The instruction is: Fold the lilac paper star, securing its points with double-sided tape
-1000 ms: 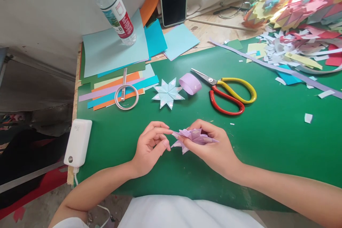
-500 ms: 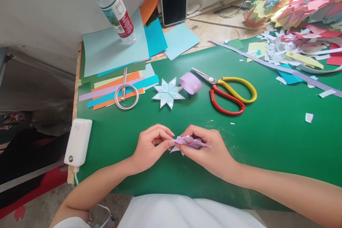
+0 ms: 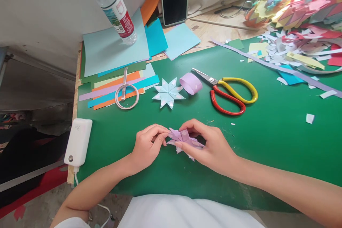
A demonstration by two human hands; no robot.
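Note:
Between my two hands is a folded lilac paper star [image 3: 184,136] with several points, tilted above the green mat. My left hand [image 3: 150,145] pinches one of its points at the left. From the other side, my right hand [image 3: 208,142] grips it between thumb and fingers, which cover part of its right side. Just beyond lies a flat light-blue paper star [image 3: 168,93]. Touching its right tip or close to it is a lilac paper ring [image 3: 190,83]. Farther right rest scissors [image 3: 226,91] with one red and one yellow handle, blades apart.
A tape roll [image 3: 127,97] lies on coloured paper strips [image 3: 107,92] at the left. Behind them a water bottle [image 3: 117,14] stands on paper sheets [image 3: 107,51]. A white power bank [image 3: 78,141] sits at the left edge. Paper scraps [image 3: 283,48] are heaped at the back right, below a phone-side clutter.
The lilac star has turned from nearly edge-on to show more of its face, and has shifted slightly left. My left hand moved a little left; my right fingers spread somewhat over it.

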